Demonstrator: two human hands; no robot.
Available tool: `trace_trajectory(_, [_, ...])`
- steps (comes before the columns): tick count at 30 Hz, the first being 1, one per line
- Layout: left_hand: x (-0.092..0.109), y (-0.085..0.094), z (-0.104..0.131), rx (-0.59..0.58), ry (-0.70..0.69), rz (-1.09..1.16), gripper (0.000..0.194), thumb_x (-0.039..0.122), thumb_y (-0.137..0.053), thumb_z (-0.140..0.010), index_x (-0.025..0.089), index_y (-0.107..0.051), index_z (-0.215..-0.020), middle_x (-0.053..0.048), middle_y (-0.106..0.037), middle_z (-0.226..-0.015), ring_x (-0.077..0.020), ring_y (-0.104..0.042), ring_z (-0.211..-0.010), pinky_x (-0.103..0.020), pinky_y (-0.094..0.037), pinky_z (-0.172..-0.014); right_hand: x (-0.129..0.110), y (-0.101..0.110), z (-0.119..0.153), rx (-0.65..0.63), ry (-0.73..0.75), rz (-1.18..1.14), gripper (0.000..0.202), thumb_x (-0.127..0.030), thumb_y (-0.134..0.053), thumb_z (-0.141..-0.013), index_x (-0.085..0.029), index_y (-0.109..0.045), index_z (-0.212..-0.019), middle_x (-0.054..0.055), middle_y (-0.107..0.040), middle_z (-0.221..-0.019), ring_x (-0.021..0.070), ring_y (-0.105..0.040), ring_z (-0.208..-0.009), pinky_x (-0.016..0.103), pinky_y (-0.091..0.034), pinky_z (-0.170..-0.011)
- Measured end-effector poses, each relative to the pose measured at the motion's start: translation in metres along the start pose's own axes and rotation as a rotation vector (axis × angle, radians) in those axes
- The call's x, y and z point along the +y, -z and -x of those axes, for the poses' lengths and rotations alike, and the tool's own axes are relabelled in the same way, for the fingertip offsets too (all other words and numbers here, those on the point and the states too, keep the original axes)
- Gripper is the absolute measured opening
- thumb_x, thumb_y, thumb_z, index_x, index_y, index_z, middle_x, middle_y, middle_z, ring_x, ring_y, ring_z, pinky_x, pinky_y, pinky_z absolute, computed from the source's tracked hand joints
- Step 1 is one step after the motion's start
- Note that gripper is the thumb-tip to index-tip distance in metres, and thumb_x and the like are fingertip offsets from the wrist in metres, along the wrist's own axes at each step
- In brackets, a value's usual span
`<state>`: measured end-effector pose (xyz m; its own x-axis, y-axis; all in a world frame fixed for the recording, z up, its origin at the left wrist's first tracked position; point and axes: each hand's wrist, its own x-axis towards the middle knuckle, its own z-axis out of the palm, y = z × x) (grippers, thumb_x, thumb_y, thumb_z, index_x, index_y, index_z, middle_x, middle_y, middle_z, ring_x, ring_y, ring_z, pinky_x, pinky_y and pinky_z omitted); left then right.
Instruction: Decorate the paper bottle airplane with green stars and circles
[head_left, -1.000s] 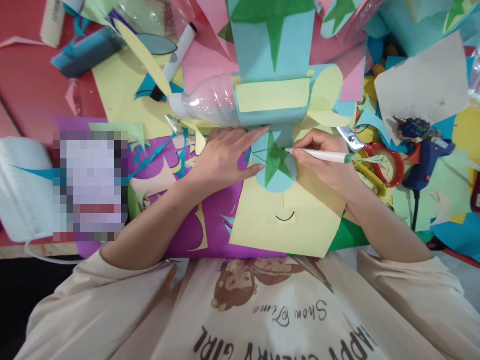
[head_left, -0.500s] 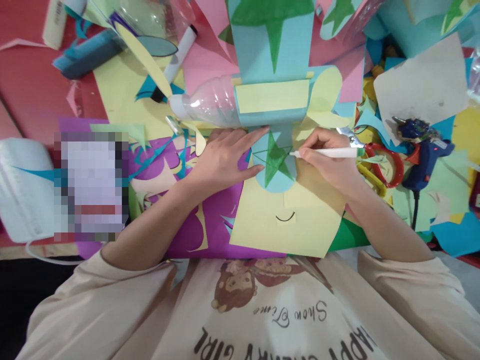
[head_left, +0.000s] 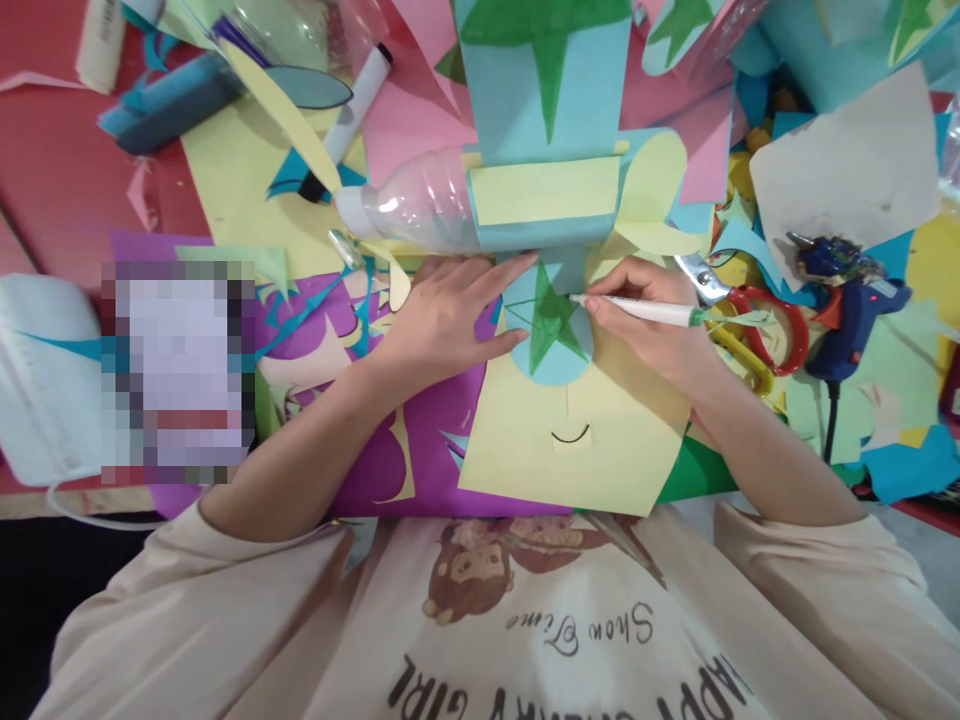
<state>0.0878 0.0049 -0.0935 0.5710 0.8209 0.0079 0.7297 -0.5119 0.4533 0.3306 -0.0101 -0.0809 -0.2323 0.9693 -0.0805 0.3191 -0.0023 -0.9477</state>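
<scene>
My right hand [head_left: 652, 310] grips a white marker [head_left: 652, 312] with a green end, its tip at the right arm of a green star [head_left: 553, 315]. The star is drawn on a round light-blue paper [head_left: 551, 370], partly filled in with green. My left hand [head_left: 457, 310] lies with fingers spread, its thumb and forefinger at the left edge of the blue round. Under it is a yellow paper sheet [head_left: 517, 450] bearing a small curved black line. Just beyond my hands lies a clear plastic bottle [head_left: 427, 203] wrapped in blue and yellow paper.
Red-handled scissors [head_left: 780, 325] and a blue glue gun [head_left: 847, 330] lie at the right among paper scraps. At the left are a white box-like object [head_left: 49, 390] and a blurred-out item [head_left: 180, 370]. A black-capped marker [head_left: 352, 115] rests behind the bottle.
The marker tip has shifted slightly left and up over the star, and its rear end has swung a little toward me. My left hand stays in place.
</scene>
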Motion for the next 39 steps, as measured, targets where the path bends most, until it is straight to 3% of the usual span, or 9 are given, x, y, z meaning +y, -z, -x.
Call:
trace_trajectory(6, [0.001,0.0007,-0.0001,-0.006,0.008,0.007,0.061,0.044,-0.055,-0.087,0.021,-0.045,-0.143,-0.008,-0.062,-0.105,-0.026,-0.058,-0.101,-0.04,-0.042,-0.093,-0.0045,0.0022,-0.0001,-0.013,0.023,0.033,0.017,-0.02,-0.065,-0.08,-0.019,-0.054,-0.068,-0.003,-0.056,-0.064,0.0087,-0.047,-0.058,0.025,-0.035,-0.053])
trace_trajectory(12, [0.0005,-0.0007,0.0001,-0.001,0.017,0.022,0.062,0.044,-0.057,-0.086,0.021,-0.045,-0.142,-0.007,-0.061,-0.103,-0.0271,-0.058,-0.102,-0.041,-0.041,-0.095,-0.007,0.0044,-0.0009,-0.018,-0.018,0.016,0.017,-0.013,-0.063,-0.077,-0.019,-0.053,-0.065,-0.003,-0.056,-0.062,0.009,-0.049,-0.058,0.025,-0.035,-0.053])
trace_trajectory(24, [-0.0004,0.0,0.0001,-0.007,0.002,0.012,0.062,0.045,-0.055,-0.087,0.02,-0.044,-0.143,-0.007,-0.061,-0.106,-0.0265,-0.058,-0.102,-0.041,-0.041,-0.094,-0.0056,0.0011,-0.0012,0.013,-0.061,-0.009,0.013,-0.024,-0.068,-0.081,-0.02,-0.059,-0.073,-0.001,-0.063,-0.072,0.0105,-0.056,-0.064,0.026,-0.044,-0.059])
trace_trajectory(32, [0.0013,0.0014,-0.0002,-0.014,0.018,0.019,0.062,0.046,-0.054,-0.087,0.022,-0.045,-0.143,-0.007,-0.062,-0.103,-0.0266,-0.058,-0.101,-0.041,-0.042,-0.094,-0.0036,0.0024,0.0001,0.011,0.02,0.075,0.017,-0.021,-0.066,-0.08,-0.02,-0.054,-0.068,-0.004,-0.057,-0.064,0.0089,-0.046,-0.057,0.026,-0.035,-0.053])
trace_trajectory(39, [0.0028,0.0035,-0.0009,-0.029,0.033,0.046,0.061,0.045,-0.055,-0.086,0.024,-0.045,-0.142,-0.008,-0.063,-0.103,-0.0276,-0.057,-0.102,-0.043,-0.042,-0.095,-0.0086,0.0045,0.0,0.025,-0.017,0.045,0.019,-0.019,-0.064,-0.079,-0.022,-0.053,-0.064,-0.001,-0.058,-0.063,0.0123,-0.05,-0.059,0.029,-0.035,-0.053])
